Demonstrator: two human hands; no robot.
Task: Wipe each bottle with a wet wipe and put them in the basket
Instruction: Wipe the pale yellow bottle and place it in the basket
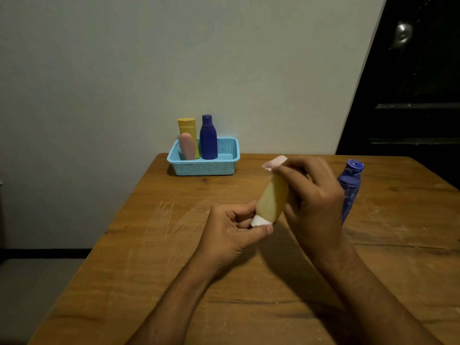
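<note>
A pale yellow translucent bottle (272, 199) is held tilted above the table (149, 245), its pink cap (275, 163) pointing toward one o'clock and its base toward seven o'clock. The right hand (313, 192) is curled round the upper body just below the cap, judged to steady the bottle while it is cleaned. The left hand (231, 230) is closed at the base, and a small white wet wipe (258, 221) is pinched between its thumb and fingers against the bottle; the wiping step is judged to be in hand. The bottle appears smooth and tapered, the wipe soft and crumpled.

At three o'clock of the hands, a dark blue bottle (349, 188) stands on the table, partly hidden by the right hand and judged still to be wiped. At eleven o'clock, near the far edge, a light blue perforated plastic basket (204, 166) is set; three bottles stand upright inside: a pink tube (187, 149), a yellow bottle (188, 128) behind it and a blue bottle (208, 138) beside them. The table surface is wood-grained with pale scuffs.
</note>
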